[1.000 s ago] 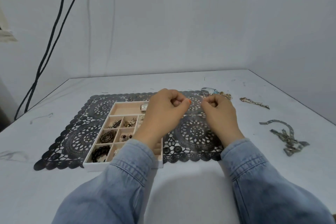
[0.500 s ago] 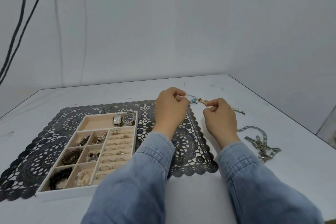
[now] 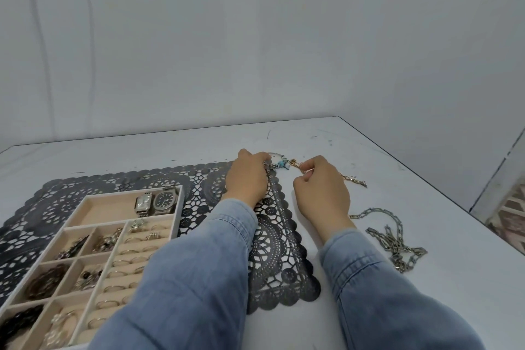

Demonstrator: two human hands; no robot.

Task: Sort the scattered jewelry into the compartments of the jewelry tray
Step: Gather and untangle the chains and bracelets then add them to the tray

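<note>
At the near left, our jewelry tray (image 3: 129, 194) sits on the black lace mat (image 3: 279, 264), with two watches (image 3: 156, 203) in its far compartment. Off the mat's far right corner, our left hand (image 3: 248, 179) curls its fingers round a turquoise-beaded piece (image 3: 279, 163). Just beside it, our right hand (image 3: 322, 193) pinches a gold chain (image 3: 353, 179). A silver chain (image 3: 392, 239) lies loose on the table farther right.

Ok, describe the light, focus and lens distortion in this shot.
Head view: soft, even light, hardly any shadow under the left hand and right hand, no glare on the table; wall lines at left bow from the wide lens; the small jewelry they pinch looks soft.
</note>
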